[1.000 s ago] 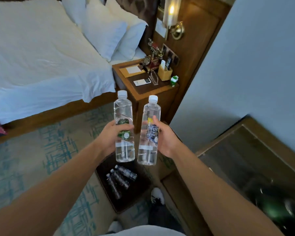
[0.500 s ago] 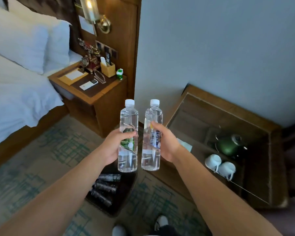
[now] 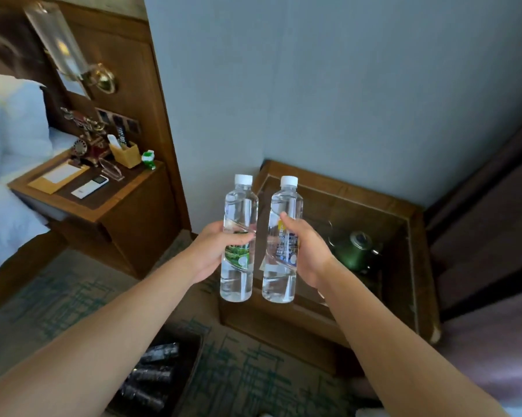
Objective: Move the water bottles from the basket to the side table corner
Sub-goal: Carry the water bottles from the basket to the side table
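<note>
I hold two clear, white-capped water bottles upright in the air. My left hand (image 3: 213, 251) grips the green-labelled bottle (image 3: 238, 212). My right hand (image 3: 306, 251) grips the blue-labelled bottle (image 3: 285, 206). Both hang in front of the near left edge of the glass-topped wooden side table (image 3: 413, 266) that stands against the wall. On the carpet at the bottom left lies the dark basket (image 3: 193, 365), with several dark-labelled bottles (image 3: 153, 374) lying inside it.
A green kettle (image 3: 357, 248) sits under the side table's glass top. To the left stands a wooden nightstand (image 3: 139, 212) with an old-style phone, a remote, a notepad and a small box. A bed with white pillows (image 3: 16, 124) is at far left; a wall lamp (image 3: 70, 52) hangs above.
My view has swung right, from the bed and nightstand toward the glass-topped side table. Both hands still hold the bottles, which now sit nearer the side table.
</note>
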